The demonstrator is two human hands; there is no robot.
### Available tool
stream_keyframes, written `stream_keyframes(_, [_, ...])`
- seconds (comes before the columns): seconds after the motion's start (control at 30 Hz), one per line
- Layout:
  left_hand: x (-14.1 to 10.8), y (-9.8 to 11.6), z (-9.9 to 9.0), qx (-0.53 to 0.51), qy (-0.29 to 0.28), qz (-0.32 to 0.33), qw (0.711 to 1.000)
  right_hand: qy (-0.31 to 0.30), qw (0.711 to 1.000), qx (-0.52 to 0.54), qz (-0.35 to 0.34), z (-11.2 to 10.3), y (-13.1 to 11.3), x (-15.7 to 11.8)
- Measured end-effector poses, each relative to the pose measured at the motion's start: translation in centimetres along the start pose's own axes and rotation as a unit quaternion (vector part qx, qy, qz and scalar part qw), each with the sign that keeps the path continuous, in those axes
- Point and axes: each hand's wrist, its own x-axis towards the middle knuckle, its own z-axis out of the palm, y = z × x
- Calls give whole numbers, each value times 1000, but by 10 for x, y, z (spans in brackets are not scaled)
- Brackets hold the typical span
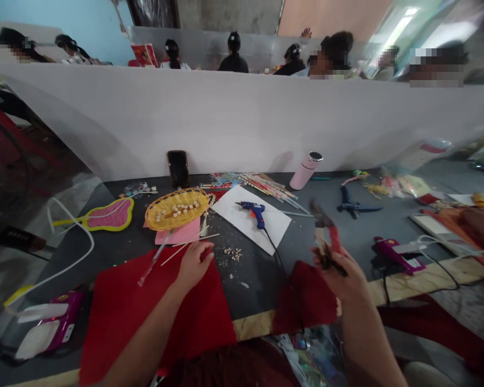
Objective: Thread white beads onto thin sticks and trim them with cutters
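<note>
My left hand (194,264) lies over the upper edge of a red cloth (125,301), its fingers stretched out. Just beyond its fingertips is a thin pale stick (173,257); whether they touch it I cannot tell. My right hand (347,274) is raised at the right, closed around red-handled pliers (331,236) whose jaws are blurred and point up and away. Between the hands, small beige bits (233,252) are scattered on the dark table. A blue glue gun (255,213) rests on a white board (242,196). A yellow basket (153,209) holds small whitish pieces.
A pink bottle (303,173) and a phone (178,169) stand by the white partition (234,118). Thin sticks (268,187) lie behind the board. Dark blue clamp-like tool (357,206) is at right. Purple devices (403,258) sit on both sides. Several people are beyond the partition.
</note>
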Motion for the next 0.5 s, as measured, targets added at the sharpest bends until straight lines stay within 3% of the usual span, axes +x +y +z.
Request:
stream_keyframes(0.13, [-1,20,4,-88,2,-4,996,-152,973,161,67,55,-23,-16])
stream_keyframes(0.27, [-3,53,4,-198,-59,-2,978,-237,922,284,117,106,-35,-34])
stream_keyframes(0.4, [-8,73,0,-306,-88,-33,947,-308,898,285,134,135,-32,-50])
stream_keyframes(0.5, [-13,74,1,-278,-57,-62,957,-342,899,250,113,148,-24,-58])
